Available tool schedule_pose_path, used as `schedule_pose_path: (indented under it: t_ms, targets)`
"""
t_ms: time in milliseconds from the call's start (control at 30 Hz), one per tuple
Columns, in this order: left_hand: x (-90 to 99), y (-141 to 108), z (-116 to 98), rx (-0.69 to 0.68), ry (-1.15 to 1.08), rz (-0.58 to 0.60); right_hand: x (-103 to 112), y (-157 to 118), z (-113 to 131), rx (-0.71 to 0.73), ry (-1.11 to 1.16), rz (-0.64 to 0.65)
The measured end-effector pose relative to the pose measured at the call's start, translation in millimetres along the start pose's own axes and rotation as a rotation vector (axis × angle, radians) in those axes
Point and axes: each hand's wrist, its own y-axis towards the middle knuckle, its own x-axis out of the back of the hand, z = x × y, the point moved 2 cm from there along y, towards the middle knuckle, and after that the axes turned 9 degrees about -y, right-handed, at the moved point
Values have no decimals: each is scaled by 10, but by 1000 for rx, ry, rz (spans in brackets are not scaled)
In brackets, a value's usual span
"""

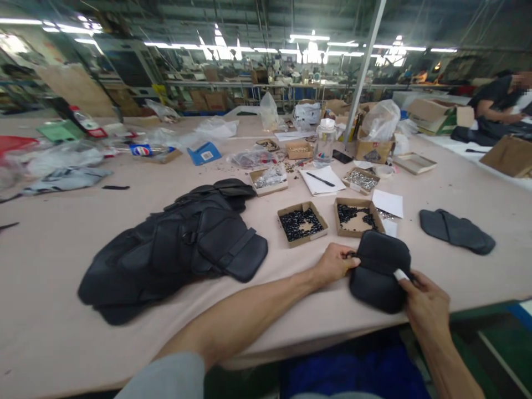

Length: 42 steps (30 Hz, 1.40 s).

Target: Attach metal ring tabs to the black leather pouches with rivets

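Observation:
Both my hands hold a black padded piece [380, 271] with rounded corners, over the table's front edge at the right. My left hand [334, 264] pinches its left side at the middle band. On the opposite side, my right hand [426, 299] grips the edge, its thumb on top with a white covering on the tip. Just beyond are two cardboard trays of small black parts, one on the left [302, 223] and one on the right [358, 216]. A heap of similar black pieces [174, 246] lies to the left, and another black piece [456, 231] rests at the right.
Farther back on the table [54, 233] are a tray of metal parts [361, 180], a pen [320, 179] on white paper, a clear jug [325, 143], a phone [342, 157] and a Pepsi bottle [152, 150]. A person [494, 102] sits at the far right.

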Motion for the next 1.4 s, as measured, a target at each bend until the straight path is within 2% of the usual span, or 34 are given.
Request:
schedule_pose_path:
  t_ms: [67,133,167,233,300,333,433,533,667,767,833,933,1000,1067,1133,1200,1300,1400]
  targets:
    - [13,11,24,23,-31,-36,87,-56,133,222,-168,-91]
    - [11,16,37,41,-71,-83,135,-158,307,523,-367,-92]
    - [2,18,38,42,-83,-102,127,-219,381,654,-453,-23]
    - [-27,16,35,43,-106,-127,60,-340,471,824,-565,175]
    - [-66,1,35,57,-146,-139,-44,-434,481,916,-628,298]
    - [-87,-12,37,69,-173,-140,-93,-464,462,948,-656,301]
    - [-143,-61,46,104,-230,-117,-179,-480,371,1023,-690,207]
    - [-174,-93,26,110,-255,-42,-142,-434,309,1069,-640,144]
    - [-170,-103,-52,105,-336,26,-18,-409,328,1071,-583,111]
    - [-189,-139,-121,81,-352,59,23,-471,400,993,-541,100]
    - [-236,-189,-166,18,-284,135,27,-530,469,848,-506,97]
    - [-309,-273,-215,-127,-93,218,47,-588,584,492,-417,75]
    - [-333,-319,-242,-226,42,201,78,-593,664,241,-341,27]
    - [-348,-370,-284,-313,147,175,98,-588,762,83,-320,-50]
    - [-372,-436,-344,-367,207,193,65,-592,883,107,-340,-46]
    - [-406,-508,-406,-362,204,257,-27,-618,985,259,-311,81]
    - [-438,-544,-438,-228,62,320,-165,-677,1005,407,-160,335]
    - [-395,-436,-352,-68,-209,226,-220,-676,893,407,-140,476]
